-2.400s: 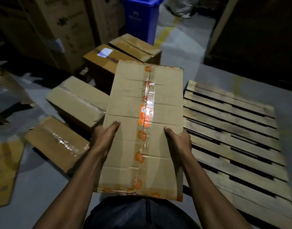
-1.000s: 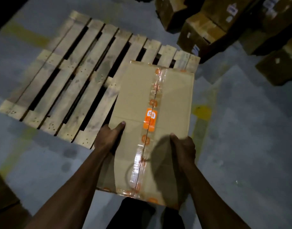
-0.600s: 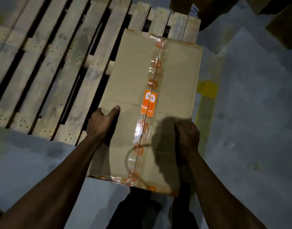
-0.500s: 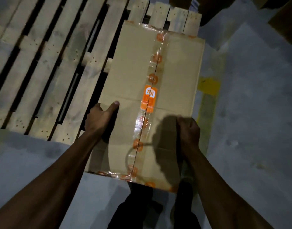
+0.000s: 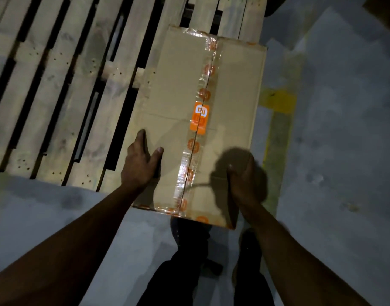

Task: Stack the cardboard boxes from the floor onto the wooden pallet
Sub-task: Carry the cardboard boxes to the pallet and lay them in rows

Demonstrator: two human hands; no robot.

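Observation:
A long cardboard box, sealed down its middle with clear tape and orange logo stickers, is held over the near right corner of the wooden pallet. Its far end is over the slats; its near end sticks out over the floor toward me. My left hand grips the box's left edge, thumb on top. On the right edge my right hand is clamped, fingers wrapped around the side. Whether the box rests on the pallet I cannot tell.
Grey concrete floor surrounds the pallet, with a worn yellow painted line just right of the box. My legs and shoes stand right below the box. A dark box corner shows at the top right.
I have turned from the boxes on the floor to the pallet, carrying the box. In the last half second the box has come lower and further over the pallet's corner.

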